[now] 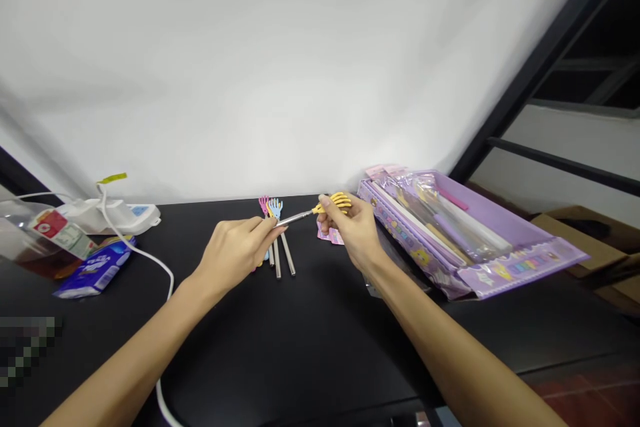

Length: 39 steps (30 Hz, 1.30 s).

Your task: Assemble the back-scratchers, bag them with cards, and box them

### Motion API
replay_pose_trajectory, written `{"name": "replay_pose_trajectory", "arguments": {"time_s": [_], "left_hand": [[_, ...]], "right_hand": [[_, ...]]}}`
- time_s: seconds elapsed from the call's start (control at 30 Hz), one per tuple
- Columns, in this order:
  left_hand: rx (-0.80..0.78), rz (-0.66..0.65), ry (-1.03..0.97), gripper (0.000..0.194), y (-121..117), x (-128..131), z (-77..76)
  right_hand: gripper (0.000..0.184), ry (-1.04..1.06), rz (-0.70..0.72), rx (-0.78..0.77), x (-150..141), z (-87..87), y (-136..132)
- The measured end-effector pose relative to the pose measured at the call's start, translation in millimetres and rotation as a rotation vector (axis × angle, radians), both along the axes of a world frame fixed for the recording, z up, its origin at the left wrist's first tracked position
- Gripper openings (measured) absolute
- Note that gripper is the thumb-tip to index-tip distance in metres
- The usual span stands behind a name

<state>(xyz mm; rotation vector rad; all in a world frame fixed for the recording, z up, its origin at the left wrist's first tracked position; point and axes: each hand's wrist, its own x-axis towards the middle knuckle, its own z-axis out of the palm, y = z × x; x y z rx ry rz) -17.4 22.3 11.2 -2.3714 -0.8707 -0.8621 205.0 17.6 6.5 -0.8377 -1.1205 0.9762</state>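
Observation:
A back scratcher (296,218) with a silver rod and a yellow hand-shaped head is held level between my two hands. My left hand (235,247) pinches the rod near its left end. Around the yellow head, the fingers of my right hand (357,230) are closed; part of the head shows above the thumb. Several more back scratchers (286,252) with silver rods lie on the black table just beyond and below my left hand, their pink, yellow and blue heads pointing to the wall. A pink printed card (330,235) is partly hidden by my right hand.
At right stands an open purple display box (520,267) with several wrapped items. On the left are a bottle (55,233) of brown liquid, a blue packet (97,270), a white power strip (143,219) and a white cable (155,257) running to the front. A white wall rises behind.

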Motion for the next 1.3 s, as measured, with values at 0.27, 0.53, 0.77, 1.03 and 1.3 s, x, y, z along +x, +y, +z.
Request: {"name": "replay_pose_trajectory", "arguments": {"time_s": [0.27,0.53,0.77,1.03,1.3], "left_hand": [[-0.323,-0.062,-0.119,0.036,-4,2,-0.5],[-1.079,-0.115,-0.359,0.042,-15,7,19.7],[-1.346,-0.187,-0.675,0.047,-11,11,5.6],[-1.391,-0.252,-0.67,0.041,-16,18,2.9],[-1.613,-0.393,-0.89,0.034,-15,20,-2.7]], "right_hand": [[0.036,-0.089,0.132,0.055,1,2.2,-6],[0.046,-0.139,0.275,0.021,25,15.0,-1],[0.024,-0.973,-0.397,-0.183,75,24.2,4],[0.03,-1.493,-0.357,-0.494,97,-3.7,16],[0.023,-1.376,-0.507,-0.225,78,17.0,5]]}}
